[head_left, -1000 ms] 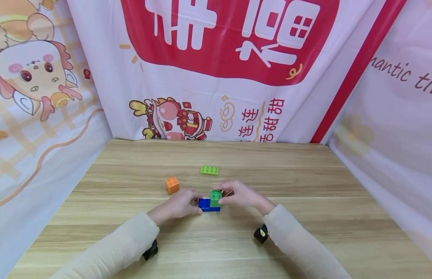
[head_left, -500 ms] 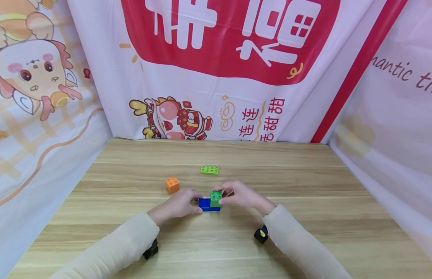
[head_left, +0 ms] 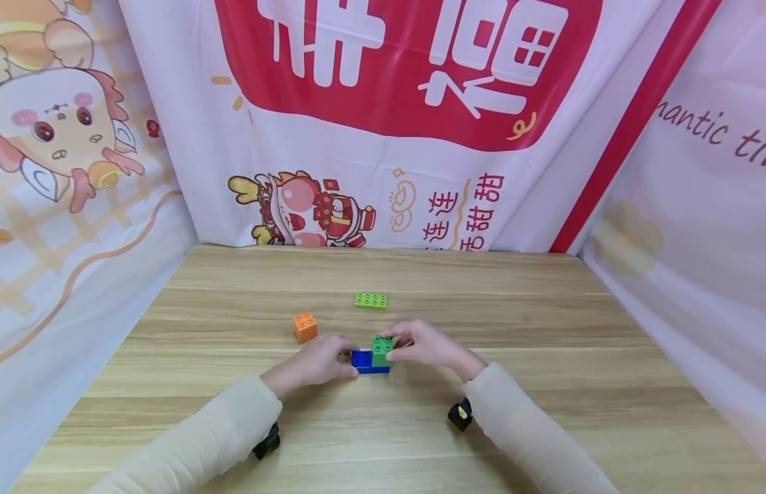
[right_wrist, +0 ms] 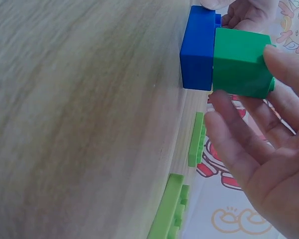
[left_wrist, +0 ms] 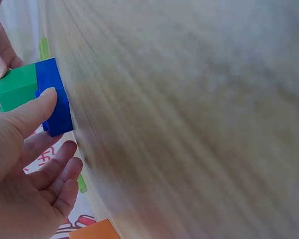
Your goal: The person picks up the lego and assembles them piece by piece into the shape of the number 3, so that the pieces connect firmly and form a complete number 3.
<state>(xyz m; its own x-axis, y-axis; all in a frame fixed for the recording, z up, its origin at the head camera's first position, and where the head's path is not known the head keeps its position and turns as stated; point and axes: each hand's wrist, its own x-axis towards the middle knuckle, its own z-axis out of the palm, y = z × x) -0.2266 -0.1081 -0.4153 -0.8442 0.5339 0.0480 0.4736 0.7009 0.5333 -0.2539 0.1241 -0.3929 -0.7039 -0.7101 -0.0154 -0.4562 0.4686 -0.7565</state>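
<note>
Left hand: fingers pinched the blue brick.
Right hand: fingers gripped the green brick, atop blue brick.
Banner: read "antic ti", behind blue brick.

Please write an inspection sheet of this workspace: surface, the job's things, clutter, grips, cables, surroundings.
Surface: wooden table, pale grain.
Job's things: green brick sits on the right end of the blue brick, which lies flat on the table.
Clutter: orange brick to the left; a flat lime plate behind.
Grips: left hand holds the blue brick's left end, thumb on it; right hand pinches the green brick.
Cables: nothing seen; a dark wrist camera under each sleeve.
Surroundings: cloth banners with cartoon figures and red print on three sides.
</note>
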